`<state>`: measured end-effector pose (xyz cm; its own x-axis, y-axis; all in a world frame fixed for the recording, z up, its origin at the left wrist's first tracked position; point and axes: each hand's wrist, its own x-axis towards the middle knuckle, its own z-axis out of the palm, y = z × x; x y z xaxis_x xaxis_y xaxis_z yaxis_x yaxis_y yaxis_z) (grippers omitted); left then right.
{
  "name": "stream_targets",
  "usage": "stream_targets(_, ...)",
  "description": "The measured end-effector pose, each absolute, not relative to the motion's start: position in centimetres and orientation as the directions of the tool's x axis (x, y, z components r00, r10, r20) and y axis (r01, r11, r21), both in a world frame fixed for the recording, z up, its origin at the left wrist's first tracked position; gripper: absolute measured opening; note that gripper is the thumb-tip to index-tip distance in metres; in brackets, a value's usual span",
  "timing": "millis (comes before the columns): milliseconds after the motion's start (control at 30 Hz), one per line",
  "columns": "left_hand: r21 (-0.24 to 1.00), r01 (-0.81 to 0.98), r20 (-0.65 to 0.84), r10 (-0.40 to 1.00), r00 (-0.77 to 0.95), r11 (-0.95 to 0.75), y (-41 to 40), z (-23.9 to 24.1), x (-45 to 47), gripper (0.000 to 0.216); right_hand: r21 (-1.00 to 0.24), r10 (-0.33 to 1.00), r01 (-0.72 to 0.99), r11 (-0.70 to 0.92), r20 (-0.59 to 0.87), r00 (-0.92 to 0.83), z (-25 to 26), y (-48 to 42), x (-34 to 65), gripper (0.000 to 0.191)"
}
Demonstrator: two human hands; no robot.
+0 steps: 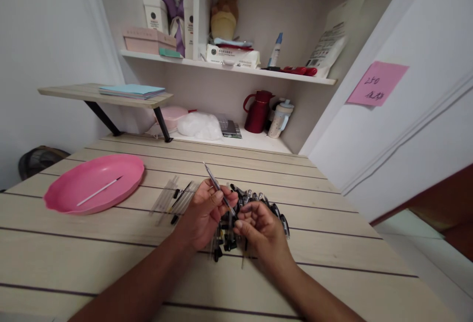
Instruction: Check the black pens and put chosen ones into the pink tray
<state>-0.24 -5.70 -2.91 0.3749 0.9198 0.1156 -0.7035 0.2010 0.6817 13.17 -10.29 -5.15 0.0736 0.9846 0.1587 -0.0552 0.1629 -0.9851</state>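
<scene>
Two bare hands, both to the right of the pink dish [68, 189] and raised over the bench [111, 248]. Left hand [203, 213], the nearer to the dish: fingers closed in a pinch on one slender clear pen [211, 177], held at a slant, pointed end up and leaning toward the dish side. Right hand [268, 233], farther from the dish: fingers curled, thumb and forefinger nearly together at the pen's lower end; whether they grip it cannot be told. One white stick [96, 192], dark-tipped, lying in the dish. Several clear tubes [162, 201], right of the dish, with small black pieces [174, 219] among them. One cluster of dark pen parts [284, 224], farther right of the dish, partly hidden by the hands. One paper stack [131, 88], blue on top, on a wooden riser [72, 91] behind the dish. One white plastic bag [201, 126], one red jug [258, 112] and one pale cup [280, 120], behind and right of the dish. One pink note [377, 80], handwritten, far right of the dish.
</scene>
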Motion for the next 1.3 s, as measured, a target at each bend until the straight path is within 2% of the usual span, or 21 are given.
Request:
stream_targets(67, 0.682, -0.707, 0.104, 0.931, 0.351, 0.19, -5.7, -2.8, -0.2, 0.016, -0.982, 0.991, -0.134, 0.133, 0.129, 0.04, -5.1, -10.1, 13.3, 0.024)
stream_targets(100, 0.68, -0.709, 0.097, 0.936, 0.338, 0.185, -5.7, -2.8, -0.2, 0.017, -0.984, 0.992, -0.12, 0.128, 0.126, 0.024, -5.0, -10.0, 13.3, 0.026)
stream_targets(133, 0.677, -0.713, 0.091, 0.941, 0.327, 0.182, -5.7, -2.7, -0.2, 0.016, -0.989, 0.991, -0.061, 0.135, 0.135, 0.011, -4.9, -9.9, 13.5, 0.027)
stream_targets(200, 0.668, -0.722, 0.082, 0.947, 0.312, 0.18, -5.7, -2.7, -0.3, 0.015, -0.967, 0.982, 0.171, 0.186, 0.187, -0.008, -4.7, -10.1, 13.7, 0.026)
stream_targets(267, 0.665, -0.724, 0.073, 0.949, 0.308, 0.183, -5.7, -2.7, -0.3, 0.014, -0.849, 0.955, 0.45, 0.278, 0.296, -0.031, -4.4, -10.4, 13.9, 0.019)
stream_targets(333, 0.669, -0.72, 0.066, 0.95, 0.306, 0.185, -5.8, -2.7, -0.3, 0.014, -0.682, 0.909, 0.636, 0.361, 0.409, -0.079, -4.2, -10.7, 13.9, 0.01)
stream_targets(433, 0.683, -0.71, 0.073, 0.951, 0.302, 0.173, -5.8, -2.8, -0.2, 0.016, -0.524, 0.863, 0.743, 0.417, 0.485, -0.143, -4.4, -11.0, 13.8, 0.012)
stream_targets(567, 0.72, -0.678, 0.098, 0.945, 0.311, 0.148, -5.9, -3.0, -0.1, 0.02, -0.453, 0.84, 0.771, 0.447, 0.509, -0.188, -5.0, -11.1, 13.7, 0.016)
stream_targets(667, 0.735, -0.659, 0.095, 0.938, 0.334, 0.16, -5.9, -3.1, -0.1, 0.02, -0.486, 0.827, 0.734, 0.474, 0.532, -0.182, -5.0, -11.2, 13.7, 0.021)
stream_targets(767, 0.742, -0.647, 0.088, 0.931, 0.353, 0.175, -6.0, -3.0, -0.2, 0.017, -0.628, 0.863, 0.632, 0.454, 0.486, -0.138, -4.8, -11.2, 13.5, 0.027)
stream_targets(833, 0.74, -0.647, 0.085, 0.928, 0.363, 0.185, -6.1, -2.9, -0.2, 0.016, -0.825, 0.932, 0.437, 0.358, 0.348, -0.106, -4.8, -11.2, 13.3, 0.033)
stream_targets(900, 0.73, -0.654, 0.087, 0.923, 0.375, 0.197, -6.1, -2.8, -0.3, 0.017, -0.982, 0.979, 0.094, 0.162, 0.148, -0.143, -5.1, -11.1, 13.0, 0.034)
stream_targets(933, 0.723, -0.66, 0.09, 0.92, 0.383, 0.204, -6.2, -2.8, -0.3, 0.017, -0.994, 0.979, -0.097, 0.048, 0.066, -0.191, -5.3, -11.1, 12.9, 0.034)
stream_targets(1000, 0.713, -0.667, 0.098, 0.91, 0.402, 0.218, -6.2, -2.8, -0.4, 0.017, -0.911, 0.951, -0.386, -0.141, -0.016, -0.309, -5.6, -11.0, 12.6, 0.034)
stream_targets(1067, 0.71, -0.667, 0.103, 0.902, 0.419, 0.229, -6.2, -2.9, -0.4, 0.017, -0.825, 0.921, -0.512, -0.241, -0.028, -0.389, -5.8, -10.8, 12.5, 0.035)
stream_targets(1133, 0.709, -0.671, 0.114, 0.903, 0.415, 0.219, -6.0, -2.9, -0.4, 0.017, -0.823, 0.919, -0.512, -0.246, -0.03, -0.392, -5.8, -10.6, 12.5, 0.035)
stream_targets(1200, 0.704, -0.684, 0.127, 0.915, 0.384, 0.189, -5.9, -2.9, -0.4, 0.017, -0.883, 0.947, -0.438, -0.17, -0.024, -0.319, -5.6, -10.3, 12.7, 0.036)
stream_targets(1300, 0.704, -0.693, 0.137, 0.927, 0.349, 0.156, -5.7, -2.8, -0.3, 0.016, -0.984, 0.991, -0.177, -0.003, 0.02, -0.131, -5.2, -10.2, 13.0, 0.029)
